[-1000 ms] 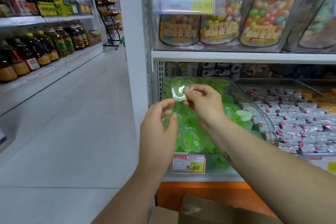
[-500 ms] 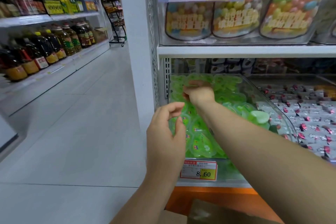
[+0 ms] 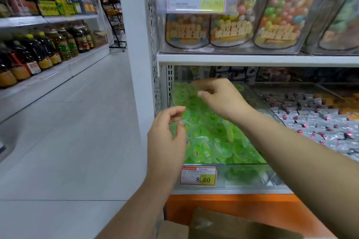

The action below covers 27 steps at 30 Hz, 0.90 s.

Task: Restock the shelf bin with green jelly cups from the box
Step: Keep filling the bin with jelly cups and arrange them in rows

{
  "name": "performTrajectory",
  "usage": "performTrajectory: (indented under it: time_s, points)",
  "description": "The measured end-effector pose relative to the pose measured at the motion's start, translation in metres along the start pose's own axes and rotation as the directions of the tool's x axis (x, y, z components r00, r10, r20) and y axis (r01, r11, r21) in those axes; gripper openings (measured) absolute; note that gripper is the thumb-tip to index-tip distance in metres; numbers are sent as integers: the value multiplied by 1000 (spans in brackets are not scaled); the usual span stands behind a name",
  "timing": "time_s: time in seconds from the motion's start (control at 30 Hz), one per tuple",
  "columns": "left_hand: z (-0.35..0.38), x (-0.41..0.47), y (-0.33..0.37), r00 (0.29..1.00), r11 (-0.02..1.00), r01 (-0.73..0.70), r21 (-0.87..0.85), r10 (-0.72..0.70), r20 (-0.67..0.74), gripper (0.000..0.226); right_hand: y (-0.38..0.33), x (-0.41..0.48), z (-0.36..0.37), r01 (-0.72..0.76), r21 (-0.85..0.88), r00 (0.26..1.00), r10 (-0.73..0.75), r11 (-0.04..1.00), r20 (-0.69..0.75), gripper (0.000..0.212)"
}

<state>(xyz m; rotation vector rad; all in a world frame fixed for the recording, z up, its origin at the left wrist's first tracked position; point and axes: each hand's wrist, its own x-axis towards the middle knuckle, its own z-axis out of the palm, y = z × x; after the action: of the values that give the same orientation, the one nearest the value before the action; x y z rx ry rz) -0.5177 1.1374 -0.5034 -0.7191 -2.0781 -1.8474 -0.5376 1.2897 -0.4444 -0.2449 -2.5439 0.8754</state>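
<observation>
Inside the one clear shelf bin [image 3: 261, 105], green jelly cups [image 3: 213, 137] lie heaped, too many and too overlapped to count. Your right hand [image 3: 223, 99] hovers over the cups at the back with fingers loosely bent, and it is unclear whether it pinches one; your left hand [image 3: 167, 141] hangs at the bin's front left corner, fingers loosely curled, holding nothing. One price tag [image 3: 198, 175] reading 8.60 sits on the bin's front, one cardboard box [image 3: 223, 225] lies below, and three bags of coloured sweets [image 3: 231, 29] stand on the shelf above.
</observation>
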Motion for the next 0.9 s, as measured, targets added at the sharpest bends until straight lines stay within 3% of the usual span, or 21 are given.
performTrajectory:
  time_s: [0.17, 0.33, 0.43, 0.6, 0.7, 0.77, 0.83, 0.9]
  points:
    - [0, 0, -2, 994, 992, -24, 123, 11, 107, 35, 17, -59, -51, 111, -266, 989, -81, 958, 124, 27]
    - [2, -2, -1, 988, 983, -48, 175, 21, 150, 31, 43, -87, -55, 184, -467, 977, -110, 865, 180, 60]
    - [3, -1, -2, 987, 981, -63, 185, 33, 159, 30, 49, -88, -52, 167, -509, 972, -54, 844, 228, 74]
    - [2, 0, -1, 980, 962, -109, 250, 61, 191, 26, 50, -87, -49, 159, -513, 980, -71, 844, 187, 69]
    - [3, -2, 5, 955, 946, -198, 255, 127, 267, 31, 33, -90, -46, 192, -335, 981, -174, 922, 83, 61]
    - [5, -5, 9, 913, 966, -201, 164, 124, 389, 43, 20, -90, -40, 134, -57, 991, -133, 989, 20, 44]
    - [5, -7, 12, 874, 990, -119, 76, 68, 481, 53, 12, -89, -30, 16, 242, 1000, -21, 970, 14, 28]
    - [4, -7, 11, 877, 998, -49, 30, 29, 480, 51, 8, -90, -19, -97, 423, 995, 76, 901, 66, 21]
